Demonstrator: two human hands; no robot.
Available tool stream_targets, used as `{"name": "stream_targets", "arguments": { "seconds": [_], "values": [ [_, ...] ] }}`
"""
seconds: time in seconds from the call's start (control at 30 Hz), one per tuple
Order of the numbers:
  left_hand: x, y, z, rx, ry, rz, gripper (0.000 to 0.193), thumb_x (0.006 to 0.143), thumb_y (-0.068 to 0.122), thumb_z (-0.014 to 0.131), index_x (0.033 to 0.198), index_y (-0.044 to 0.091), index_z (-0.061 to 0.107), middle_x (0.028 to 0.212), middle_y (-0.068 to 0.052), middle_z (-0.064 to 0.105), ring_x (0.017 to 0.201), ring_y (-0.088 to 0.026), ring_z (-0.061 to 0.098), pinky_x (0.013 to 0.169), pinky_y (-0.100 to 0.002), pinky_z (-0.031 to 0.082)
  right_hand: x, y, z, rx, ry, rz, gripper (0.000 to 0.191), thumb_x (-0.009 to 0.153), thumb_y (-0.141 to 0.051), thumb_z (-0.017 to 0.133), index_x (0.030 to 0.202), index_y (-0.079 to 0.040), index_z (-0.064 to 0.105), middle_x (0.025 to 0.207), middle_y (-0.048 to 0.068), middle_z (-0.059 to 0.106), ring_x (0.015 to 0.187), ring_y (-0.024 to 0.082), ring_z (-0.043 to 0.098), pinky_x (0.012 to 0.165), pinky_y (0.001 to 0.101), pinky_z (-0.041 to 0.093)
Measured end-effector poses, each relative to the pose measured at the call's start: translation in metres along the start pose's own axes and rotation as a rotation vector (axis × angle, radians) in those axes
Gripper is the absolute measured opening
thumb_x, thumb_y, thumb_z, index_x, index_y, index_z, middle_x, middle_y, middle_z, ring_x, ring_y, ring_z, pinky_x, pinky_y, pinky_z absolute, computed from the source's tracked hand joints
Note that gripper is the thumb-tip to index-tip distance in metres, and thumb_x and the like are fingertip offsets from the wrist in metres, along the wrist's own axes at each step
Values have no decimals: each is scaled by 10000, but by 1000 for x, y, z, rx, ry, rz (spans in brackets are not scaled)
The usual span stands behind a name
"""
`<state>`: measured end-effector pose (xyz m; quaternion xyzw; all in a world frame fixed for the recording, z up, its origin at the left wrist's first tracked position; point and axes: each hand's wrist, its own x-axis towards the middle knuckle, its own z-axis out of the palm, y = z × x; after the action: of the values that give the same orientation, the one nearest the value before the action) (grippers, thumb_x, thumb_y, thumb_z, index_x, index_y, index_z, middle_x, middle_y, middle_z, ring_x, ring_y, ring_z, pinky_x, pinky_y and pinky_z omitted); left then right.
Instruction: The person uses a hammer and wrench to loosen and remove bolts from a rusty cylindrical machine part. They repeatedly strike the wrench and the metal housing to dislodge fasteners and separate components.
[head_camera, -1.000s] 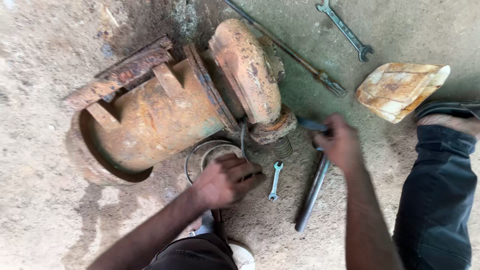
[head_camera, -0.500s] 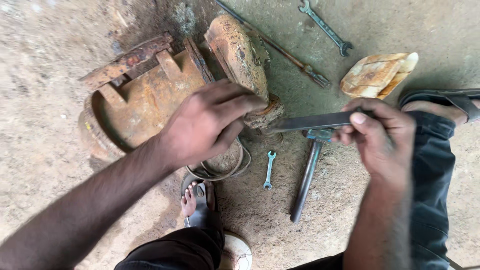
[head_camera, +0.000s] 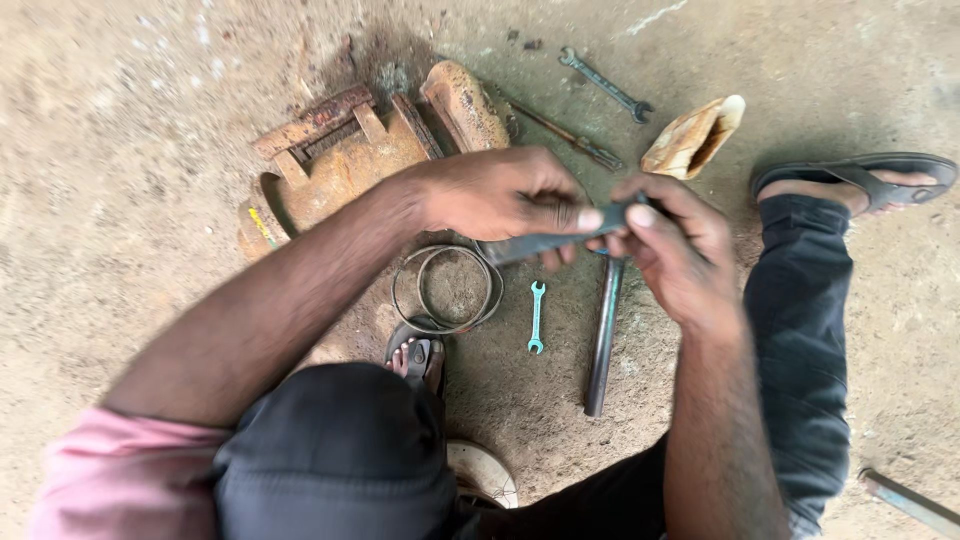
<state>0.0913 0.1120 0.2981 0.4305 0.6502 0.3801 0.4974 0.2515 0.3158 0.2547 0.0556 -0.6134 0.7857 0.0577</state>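
I hold the dark flat metal tool (head_camera: 545, 243) in both hands above the wire rings (head_camera: 447, 289). My left hand (head_camera: 510, 195) and right hand (head_camera: 670, 245) pinch it tight. I should keep it level and steady.

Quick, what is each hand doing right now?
Left hand: closed, gripping the flat metal tool.
Right hand: closed, pinching the same tool's other end.
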Motion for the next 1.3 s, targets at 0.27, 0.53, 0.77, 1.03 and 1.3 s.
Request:
{"name": "stream_targets", "arguments": {
  "seconds": [0.27,0.53,0.77,1.03,1.3],
  "values": [
    [8,10,51,-658,417,-43,368,1014,91,521,1330,-85,458,1014,-293,726,885,-329,794,736,-358,665,-42,3,15,-104,376,102,490,1008,-107,625,1464,-30,463,1118,112,665,826,157,678,729,304,623],
    [-28,38,80,-792,710,64,413,1035,53,483,1373,-131,334,1012,-349,708,875,-376,779,715,-390,700,-107,66,3,-199,458,454,396,963,-192,698,1295,-2,595,938,109,630,687,167,647,591,317,571],
    [-62,78,105,-717,724,159,314,1032,40,443,1285,-90,307,1052,-298,708,964,-366,773,799,-414,698,-138,70,-6,-548,417,575,361,925,-246,736,1206,-42,639,981,95,708,730,176,667,649,344,553],
    [-82,121,152,-616,554,163,290,1021,24,456,1298,-37,397,995,-246,724,897,-338,788,771,-417,723,-153,82,-7,-857,423,588,364,894,-319,766,1160,-86,681,1072,83,737,993,218,706,904,363,547],
    [-17,87,132,-511,437,297,148,1064,46,488,1211,26,484,965,-87,659,859,-180,713,805,-332,684,-146,94,-37,-930,454,732,415,910,-319,752,1233,-84,639,1194,165,652,1041,300,705,918,427,574]
  ]
}}
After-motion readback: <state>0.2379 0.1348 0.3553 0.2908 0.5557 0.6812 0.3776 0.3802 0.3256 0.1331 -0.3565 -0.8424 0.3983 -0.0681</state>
